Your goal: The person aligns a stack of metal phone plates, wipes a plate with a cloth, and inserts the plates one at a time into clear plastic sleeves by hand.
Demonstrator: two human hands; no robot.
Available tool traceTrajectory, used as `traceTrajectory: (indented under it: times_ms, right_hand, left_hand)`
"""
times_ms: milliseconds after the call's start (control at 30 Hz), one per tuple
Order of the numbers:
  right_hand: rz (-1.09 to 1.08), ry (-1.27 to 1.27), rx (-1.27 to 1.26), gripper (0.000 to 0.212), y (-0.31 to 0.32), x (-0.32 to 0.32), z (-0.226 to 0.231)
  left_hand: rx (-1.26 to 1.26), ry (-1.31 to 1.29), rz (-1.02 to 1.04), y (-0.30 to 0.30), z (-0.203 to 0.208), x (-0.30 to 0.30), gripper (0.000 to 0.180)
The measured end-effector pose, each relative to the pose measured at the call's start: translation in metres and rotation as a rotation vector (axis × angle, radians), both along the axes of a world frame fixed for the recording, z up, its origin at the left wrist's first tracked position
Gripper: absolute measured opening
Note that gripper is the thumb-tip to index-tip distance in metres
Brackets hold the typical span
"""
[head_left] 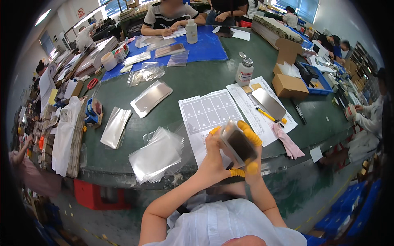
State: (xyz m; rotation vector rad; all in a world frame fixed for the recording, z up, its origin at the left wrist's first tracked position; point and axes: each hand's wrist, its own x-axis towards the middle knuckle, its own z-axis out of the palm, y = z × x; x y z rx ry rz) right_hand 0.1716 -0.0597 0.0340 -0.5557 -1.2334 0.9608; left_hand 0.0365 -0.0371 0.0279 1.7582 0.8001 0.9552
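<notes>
Between my hands, above the printed sheet [211,112], is a dark rectangular panel [241,145] about the size of a phone, with clear film or a pale edge along its side. My left hand [214,153] grips its left side, and my right hand [253,158] wraps its right side. Yellow finger cots cover several fingertips. Whether it is one panel or a stack, I cannot tell. To the left lies a fanned pile of clear plastic bags [158,153]. On a second sheet to the right rest a silvery rectangular plate [269,103] and a yellow pen [265,114].
A pump bottle [245,73] stands beyond the sheets. A pink cloth [288,141] and a black marker [301,114] lie right. Wrapped plates [151,98] and a bag stack [116,128] lie left. A cardboard box [289,84] stands far right; a co-worker writes across the table.
</notes>
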Motion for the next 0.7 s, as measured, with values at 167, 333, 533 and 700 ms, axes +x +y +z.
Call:
traceTrajectory:
  times_ms: [167,333,533,700]
  right_hand:
    - [-0.213,-0.583,0.121,0.087,-0.009,0.009,0.013]
    - [-0.498,-0.779,0.100,0.062,-0.019,0.000,0.040]
    - [-0.582,-0.952,-0.067,0.035,-0.028,0.005,0.045]
    - [-0.383,-0.529,-0.049,0.027,-0.026,0.033,0.035]
  left_hand:
    - [0.096,-0.065,-0.023,0.005,-0.022,0.006,0.114]
    - [0.216,-0.047,0.045,0.007,-0.039,0.016,0.115]
    - [0.240,-0.144,0.123,0.000,-0.040,0.027,0.109]
    - [0.691,0.114,0.474,0.004,-0.008,0.024,0.091]
